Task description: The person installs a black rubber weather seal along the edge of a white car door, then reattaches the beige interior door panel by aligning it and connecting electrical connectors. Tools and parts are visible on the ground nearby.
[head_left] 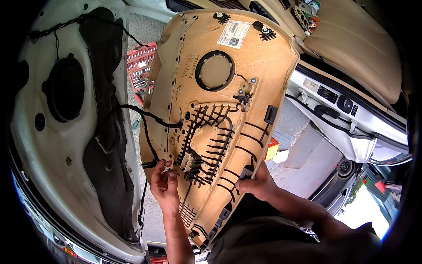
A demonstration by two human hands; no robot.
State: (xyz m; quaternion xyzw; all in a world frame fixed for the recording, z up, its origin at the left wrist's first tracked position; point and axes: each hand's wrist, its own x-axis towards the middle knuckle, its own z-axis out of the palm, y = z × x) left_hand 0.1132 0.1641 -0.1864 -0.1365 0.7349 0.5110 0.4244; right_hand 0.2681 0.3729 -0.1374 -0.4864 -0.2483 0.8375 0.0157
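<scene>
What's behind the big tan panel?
A red tool case and a red-and-yellow box peek out from behind the tan panel. Whatever else is there is covered.

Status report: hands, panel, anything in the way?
Left hand by cable, grip unclear. Right hand grips panel. Its back faces camera. Cable spans door to panel.

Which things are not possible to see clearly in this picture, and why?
In the head view:
Tan door panel: its other side, turned away.
Left hand: what its fingertips touch; too small, finger-covered.
Right hand: most fingers, behind the panel's edge.
Red tool case: one side, covered by the panel.
</scene>
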